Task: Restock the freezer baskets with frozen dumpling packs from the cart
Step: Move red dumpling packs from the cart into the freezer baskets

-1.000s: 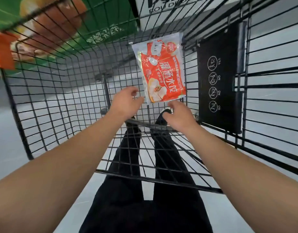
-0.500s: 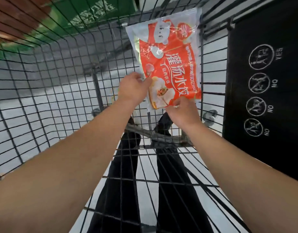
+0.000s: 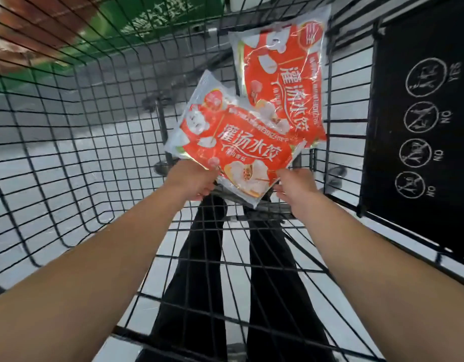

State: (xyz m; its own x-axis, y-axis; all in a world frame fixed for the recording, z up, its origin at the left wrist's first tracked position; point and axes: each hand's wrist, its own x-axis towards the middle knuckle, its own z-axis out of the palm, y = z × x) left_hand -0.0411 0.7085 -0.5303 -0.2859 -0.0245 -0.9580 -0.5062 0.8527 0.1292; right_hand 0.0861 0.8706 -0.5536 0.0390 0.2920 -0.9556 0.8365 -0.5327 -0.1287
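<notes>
Since the previous frame we peel a near pack (image 3: 233, 150) off the far pack (image 3: 285, 74); left hand (image 3: 193, 180) grips its lower-left edge, right hand (image 3: 293, 185) pinches its lower-right corner, long axis slanting toward the cart wall (image 3: 338, 142).

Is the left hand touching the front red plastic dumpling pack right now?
Touching. The head view shows the left hand gripping the lower left edge of the front red plastic dumpling pack, with no gap between them.

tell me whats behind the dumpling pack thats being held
A second dumpling pack stands behind the held pack, against the cart wire. Its lower left corner is covered.
</notes>
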